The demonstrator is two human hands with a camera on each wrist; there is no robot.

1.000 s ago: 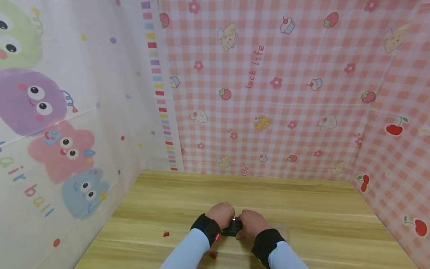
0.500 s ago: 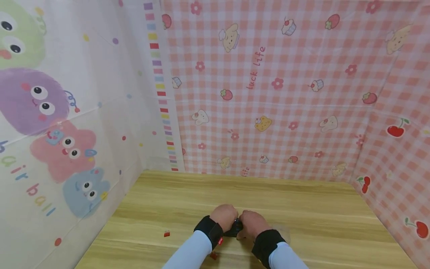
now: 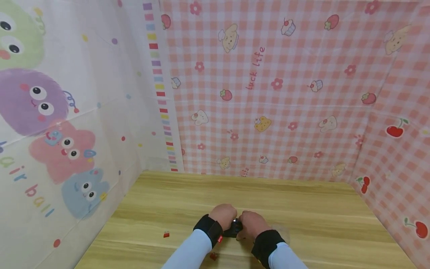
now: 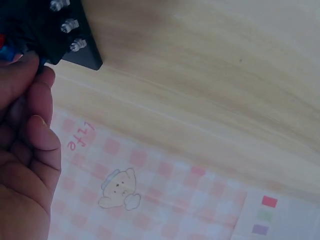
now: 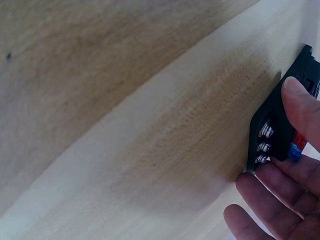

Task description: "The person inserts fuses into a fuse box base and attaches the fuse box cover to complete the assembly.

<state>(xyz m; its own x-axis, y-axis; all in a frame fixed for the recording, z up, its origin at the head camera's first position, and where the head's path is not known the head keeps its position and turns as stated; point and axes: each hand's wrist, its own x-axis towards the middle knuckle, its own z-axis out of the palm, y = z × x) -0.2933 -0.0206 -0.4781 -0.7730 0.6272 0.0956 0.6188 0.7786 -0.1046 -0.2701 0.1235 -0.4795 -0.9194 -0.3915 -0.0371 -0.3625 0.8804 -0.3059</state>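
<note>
A black fuse block (image 3: 231, 233) with a row of metal screw terminals (image 5: 266, 131) stands on the table between both hands. My right hand (image 3: 252, 225) grips it, thumb along one face and fingertips at its lower edge. Red and blue blade fuses (image 5: 295, 151) show in the block beside the right fingers. In the left wrist view, thumb and forefinger of my left hand (image 4: 27, 120) pinch a small dark-blue piece at the block's edge, apparently a blade fuse, mostly hidden by the fingertips.
Two small red blade fuses lie on the wooden table: one fuse (image 3: 166, 234) to the left, another fuse (image 3: 213, 256) beside the left forearm. A clear plastic piece (image 3: 282, 231) lies behind the right wrist. Patterned cloth (image 3: 268, 142) hangs around the table.
My left hand has shifted slightly right and down over the block since a second ago. The right hand keeps its grip almost unmoved.
</note>
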